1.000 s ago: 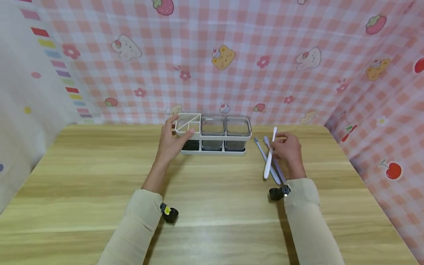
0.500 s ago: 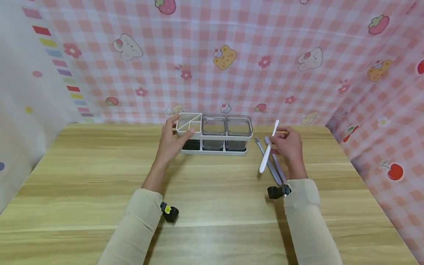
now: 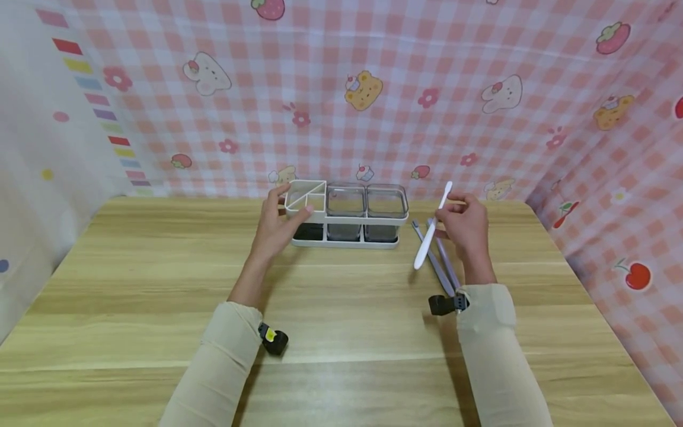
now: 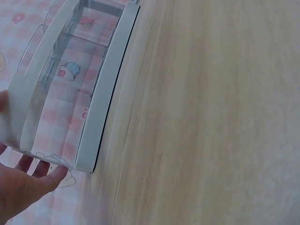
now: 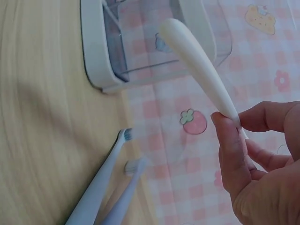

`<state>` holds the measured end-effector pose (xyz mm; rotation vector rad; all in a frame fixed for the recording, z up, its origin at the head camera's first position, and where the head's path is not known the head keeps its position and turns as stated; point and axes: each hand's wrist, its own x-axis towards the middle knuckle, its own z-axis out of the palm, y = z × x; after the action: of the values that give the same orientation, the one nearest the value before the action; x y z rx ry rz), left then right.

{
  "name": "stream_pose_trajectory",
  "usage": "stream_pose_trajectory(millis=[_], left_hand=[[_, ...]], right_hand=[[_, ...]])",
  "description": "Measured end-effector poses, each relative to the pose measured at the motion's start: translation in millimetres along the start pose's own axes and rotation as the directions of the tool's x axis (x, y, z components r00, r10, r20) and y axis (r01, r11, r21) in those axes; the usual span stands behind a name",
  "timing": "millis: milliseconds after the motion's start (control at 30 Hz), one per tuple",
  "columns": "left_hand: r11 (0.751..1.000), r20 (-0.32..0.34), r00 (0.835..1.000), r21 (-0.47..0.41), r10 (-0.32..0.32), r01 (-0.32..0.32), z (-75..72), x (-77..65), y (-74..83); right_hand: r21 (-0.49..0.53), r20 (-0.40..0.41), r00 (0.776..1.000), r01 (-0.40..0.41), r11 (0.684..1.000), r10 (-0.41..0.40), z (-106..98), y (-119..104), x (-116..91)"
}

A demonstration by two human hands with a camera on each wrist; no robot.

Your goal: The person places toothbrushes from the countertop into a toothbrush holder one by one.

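Note:
My left hand [image 3: 273,231] grips the left end of a white toothbrush holder [image 3: 352,244], thumb on the front of its divided compartment and fingers round the side. Two clear cups sit in the holder's other places, the middle cup [image 3: 345,203] and the right cup [image 3: 388,203]. To the right, my right hand [image 3: 467,230] pinches a white toothbrush [image 5: 201,65] near its neck, handle end slanting down and left above the table. Below it a blue-grey toothbrush [image 5: 96,190] and a purple toothbrush [image 5: 125,199] lie on the table, close together.
The wooden table [image 3: 341,332] runs back to a pink checked cloth [image 3: 320,77] hung behind the holder. A similar cloth [image 3: 629,196] borders the right side. Each wrist carries a small black camera, the left camera [image 3: 274,342] and the right camera [image 3: 445,304].
My right hand has raised the white toothbrush up off the other two, its handle end swinging a little left. The left hand keeps its grip on the holder.

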<state>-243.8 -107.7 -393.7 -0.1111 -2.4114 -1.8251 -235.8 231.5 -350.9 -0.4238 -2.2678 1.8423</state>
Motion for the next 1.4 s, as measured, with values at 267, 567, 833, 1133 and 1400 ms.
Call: stream_pose_trajectory(millis=[267,567,833,1133,1400], left_hand=[[1.0,0.006,1.0,-0.006,0.005,-0.005,-1.9,1.0,0.5],[0.999,0.017,0.999,-0.028,0.034,-0.033,-2.8,2.5,1.0],[0.998,0.032,0.999,-0.048,0.031,-0.029,-5.9,3.3,2.7],[0.999,0.035,0.999,-0.049,0.01,-0.008,-5.0,0.9,0.0],[0.998,0.036,0.999,-0.06,0.01,-0.007,-5.0,0.7,0.1]], right_hand=[[0.052,-0.009,0.999,0.046,0.998,-0.046,5.9,-15.6,-2.1],[0.202,-0.027,0.997,0.083,0.976,-0.079,13.2,-32.0,-2.3],[0.266,-0.036,0.996,0.086,0.96,-0.079,21.5,-43.1,-1.0],[0.292,-0.054,0.993,0.121,0.949,-0.11,29.7,-54.1,0.3],[0.338,-0.043,0.987,0.158,0.928,-0.152,41.0,-65.5,-0.2]])
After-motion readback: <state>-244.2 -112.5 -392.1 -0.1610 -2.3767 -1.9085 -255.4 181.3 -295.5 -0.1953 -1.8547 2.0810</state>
